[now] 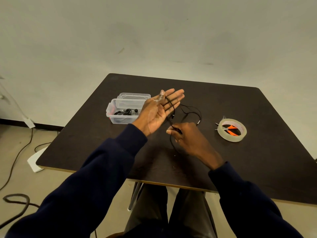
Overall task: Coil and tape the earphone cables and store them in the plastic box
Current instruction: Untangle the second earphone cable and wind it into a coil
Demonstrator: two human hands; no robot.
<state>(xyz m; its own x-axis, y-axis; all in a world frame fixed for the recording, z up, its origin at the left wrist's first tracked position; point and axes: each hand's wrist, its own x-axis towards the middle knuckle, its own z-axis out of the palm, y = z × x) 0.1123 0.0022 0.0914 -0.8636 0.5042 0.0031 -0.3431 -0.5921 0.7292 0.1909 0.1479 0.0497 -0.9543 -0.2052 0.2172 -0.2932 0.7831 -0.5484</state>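
My left hand (160, 110) is raised over the table, palm up with fingers stretched flat. A black earphone cable (192, 112) runs across its fingers. A strip of clear tape seems to stick to the thumb. My right hand (187, 136) pinches the same cable below the left palm; loose loops trail onto the table behind and under it. The clear plastic box (118, 115) stands open just left of my left hand, with coiled black earphones inside.
The box's clear lid (133, 95) lies behind the box. A roll of clear tape (232, 129) sits to the right with orange-handled scissors (230, 130) through its hole. The dark table (265, 160) ends at a front edge near my knees. Cables lie on the floor at left.
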